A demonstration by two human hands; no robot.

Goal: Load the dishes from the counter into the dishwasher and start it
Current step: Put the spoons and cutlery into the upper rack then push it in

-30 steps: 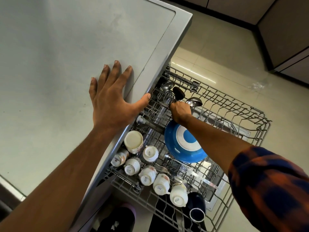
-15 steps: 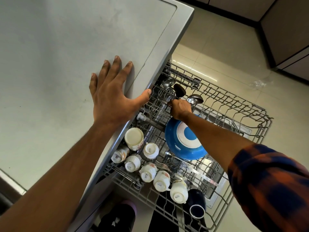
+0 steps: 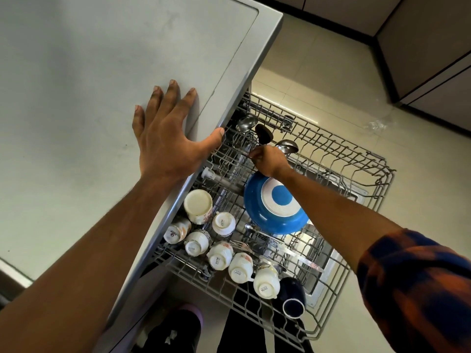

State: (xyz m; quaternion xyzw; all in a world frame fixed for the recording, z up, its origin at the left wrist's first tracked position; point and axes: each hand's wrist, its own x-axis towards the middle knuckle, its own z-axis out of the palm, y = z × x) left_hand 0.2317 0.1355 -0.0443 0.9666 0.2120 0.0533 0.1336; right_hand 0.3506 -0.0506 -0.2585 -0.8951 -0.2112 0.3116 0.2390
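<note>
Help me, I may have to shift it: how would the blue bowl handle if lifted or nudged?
The bowl looks like glazed ceramic: probably rigid, fairly heavy, and chip-prone. Its glossy skin may be slippery. It leans tilted on the rack wires, base showing, so a nudge could rock it toward the cups.

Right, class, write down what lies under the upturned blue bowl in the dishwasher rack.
The blue bowl sits upside down on the wires of the rack. A spoon and a fork lie by its near edge. Anything directly beneath is covered by the bowl.
</note>
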